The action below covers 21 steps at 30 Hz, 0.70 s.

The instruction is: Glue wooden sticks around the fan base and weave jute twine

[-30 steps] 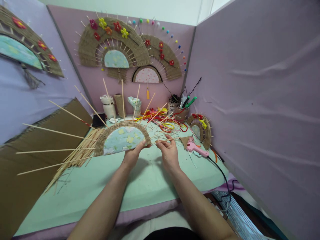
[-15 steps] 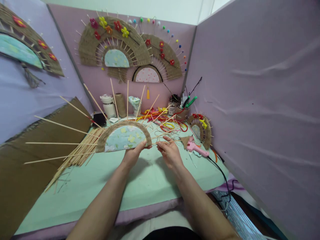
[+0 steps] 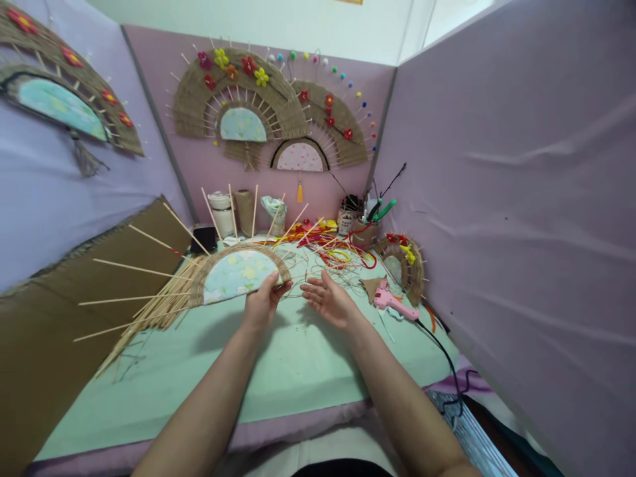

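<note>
A half-round fan frame [image 3: 238, 271] hangs over the table, its flowered pale-blue cloth centre edged with twine and thin wooden sticks fanning outward. My left hand [image 3: 265, 298] grips its lower right corner, thumb on the cloth and fingers underneath. To the right, my right hand [image 3: 328, 299] is open with fingers spread and palm turned inward, a small gap away from the fan frame. Nothing shows in that hand. Loose twine strands [image 3: 342, 268] lie beyond it. Sticks at the fan's right end are hard to make out near my fingers.
A bundle of sticks [image 3: 163, 305] lies at left by a brown board [image 3: 99, 318]. On the right rest a pink glue gun [image 3: 395, 301] with a black cord and a small finished fan [image 3: 403, 265]. Jars, a twine roll [image 3: 244, 212] and a tool pot [image 3: 365, 233] line the back.
My right hand has come off the sticks at the fan's right end and opened. The fan frame, still in my left hand, has tilted and turned slightly. The camera view has shifted a little.
</note>
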{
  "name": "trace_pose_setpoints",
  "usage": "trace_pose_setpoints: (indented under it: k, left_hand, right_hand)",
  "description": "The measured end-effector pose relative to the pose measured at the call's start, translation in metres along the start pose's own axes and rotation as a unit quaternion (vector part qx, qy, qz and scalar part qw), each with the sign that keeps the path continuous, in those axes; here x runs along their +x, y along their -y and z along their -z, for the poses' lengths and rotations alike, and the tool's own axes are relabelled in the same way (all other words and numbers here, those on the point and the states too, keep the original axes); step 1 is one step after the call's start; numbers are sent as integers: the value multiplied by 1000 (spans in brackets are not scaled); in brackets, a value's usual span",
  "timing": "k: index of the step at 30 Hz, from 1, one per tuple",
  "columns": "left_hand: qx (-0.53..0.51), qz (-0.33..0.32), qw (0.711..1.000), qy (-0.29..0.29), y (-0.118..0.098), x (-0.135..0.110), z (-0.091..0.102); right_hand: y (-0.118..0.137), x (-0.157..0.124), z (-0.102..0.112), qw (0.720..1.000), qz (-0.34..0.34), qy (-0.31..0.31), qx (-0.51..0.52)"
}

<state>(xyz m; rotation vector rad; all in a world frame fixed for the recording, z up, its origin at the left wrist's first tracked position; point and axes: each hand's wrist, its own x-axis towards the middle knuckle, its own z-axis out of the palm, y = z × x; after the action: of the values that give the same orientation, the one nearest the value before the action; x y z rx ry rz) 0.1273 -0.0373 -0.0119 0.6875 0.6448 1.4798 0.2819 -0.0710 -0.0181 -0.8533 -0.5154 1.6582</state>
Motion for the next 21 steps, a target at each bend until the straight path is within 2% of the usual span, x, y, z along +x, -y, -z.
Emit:
trace_pose_setpoints:
  k: [4, 9, 12, 21]
  left_hand:
    - [-9, -7, 999, -38, -2, 3, 1]
    - [-8, -21, 999, -50, -3, 2, -1]
    - [3, -37, 998, -45, -1, 0, -2]
    - [71, -72, 995, -1, 4, -4, 1]
  right_hand:
    - [-2, 6, -3, 995, 71, -29, -71]
    - [-5, 14, -9, 984, 118, -19, -135]
    - [-3, 15, -14, 985, 118, -13, -128]
    - [0, 14, -16, 991, 102, -49, -74]
